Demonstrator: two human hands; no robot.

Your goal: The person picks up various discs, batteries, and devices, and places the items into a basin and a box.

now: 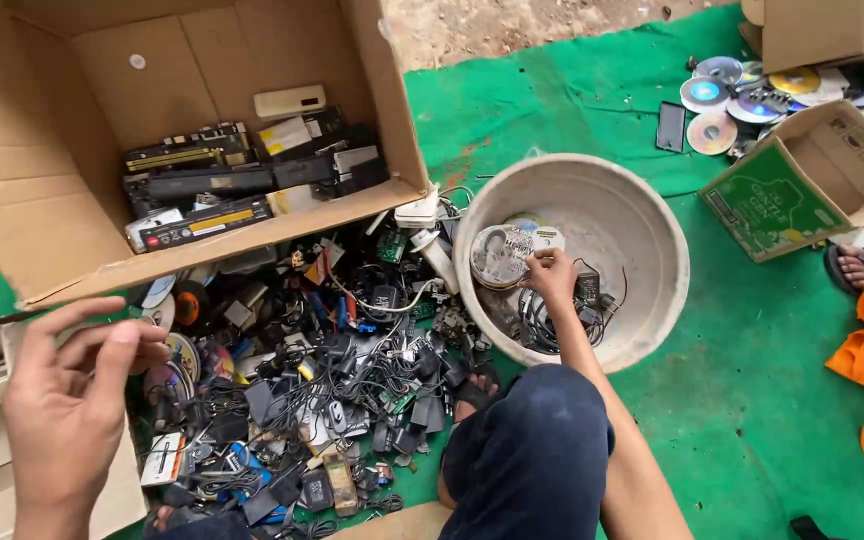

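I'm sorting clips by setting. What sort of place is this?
Probably an outdoor scrap-sorting spot for old electronics: a green mat on bare ground, a heap of cables and chargers, loose discs.

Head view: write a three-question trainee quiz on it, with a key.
1. True or false: the right hand is inside the round basin.
2. What do its fingers touch: a) a disc, b) a shoe, c) a bottle?
3. Which hand hangs empty above the pile of cables and chargers?

Key: 1 true. 2 a, the disc. 3 The left hand, its fingers spread.
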